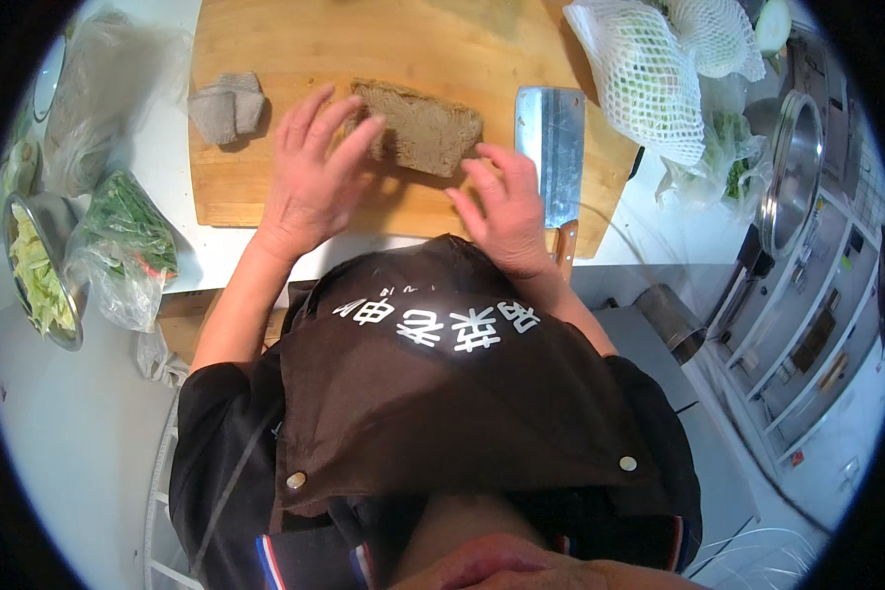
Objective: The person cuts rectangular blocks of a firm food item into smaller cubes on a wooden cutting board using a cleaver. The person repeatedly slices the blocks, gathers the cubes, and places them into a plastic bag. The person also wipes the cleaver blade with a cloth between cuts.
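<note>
A brown, rough-surfaced block of food (424,129) lies on a wooden cutting board (302,44); its exact kind I cannot tell. My left hand (321,166), fingers spread, hovers at the block's left end and hides part of it. Near the block's lower right corner is my right hand (505,203), its fingers apart and slightly curled; whether a fingertip touches the block is unclear. Just right of that hand lies a cleaver (549,155) with a wooden handle, blade flat on the board. A folded grey cloth (227,108) rests at the board's left edge.
On the left are a metal bowl of cut leafy vegetable (40,273), a plastic bag of green vegetables (129,228) and a crumpled clear bag (107,88). Vegetables in white foam netting (645,81), a bag of greens (734,155) and a metal bowl (793,173) stand on the right.
</note>
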`<state>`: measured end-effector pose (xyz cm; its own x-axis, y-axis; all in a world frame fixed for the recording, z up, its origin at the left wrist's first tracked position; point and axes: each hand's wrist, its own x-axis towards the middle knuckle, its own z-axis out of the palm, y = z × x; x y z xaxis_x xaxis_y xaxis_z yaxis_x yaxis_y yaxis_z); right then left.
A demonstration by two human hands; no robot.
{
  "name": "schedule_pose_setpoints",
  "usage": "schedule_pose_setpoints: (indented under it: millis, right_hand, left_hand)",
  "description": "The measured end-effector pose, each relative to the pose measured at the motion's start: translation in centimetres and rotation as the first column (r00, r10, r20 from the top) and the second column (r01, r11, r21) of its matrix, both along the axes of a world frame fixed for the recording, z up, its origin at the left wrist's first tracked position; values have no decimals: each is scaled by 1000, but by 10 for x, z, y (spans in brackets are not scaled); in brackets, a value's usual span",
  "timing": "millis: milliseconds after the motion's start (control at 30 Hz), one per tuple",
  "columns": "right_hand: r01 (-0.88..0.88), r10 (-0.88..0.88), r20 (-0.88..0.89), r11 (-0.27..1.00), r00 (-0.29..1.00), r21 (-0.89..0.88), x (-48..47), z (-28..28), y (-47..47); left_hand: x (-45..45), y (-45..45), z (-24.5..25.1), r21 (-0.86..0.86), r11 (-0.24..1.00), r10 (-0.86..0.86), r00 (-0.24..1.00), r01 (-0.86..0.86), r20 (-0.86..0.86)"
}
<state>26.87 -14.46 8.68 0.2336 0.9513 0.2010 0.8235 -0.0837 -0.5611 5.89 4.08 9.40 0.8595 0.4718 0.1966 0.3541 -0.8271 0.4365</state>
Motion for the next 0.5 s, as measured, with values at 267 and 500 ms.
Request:
schedule_pose_setpoints:
  millis: [267, 500]
  right_hand:
    - [276, -283, -55, 956, 958, -102, 24, 15, -48]
    - [510, -465, 210, 759, 860, -405, 40, 5, -130]
  left_hand:
    - [75, 16, 17, -75, 987, -157, 956, 143, -247]
    - [85, 14, 11, -66, 976, -214, 886, 206, -411]
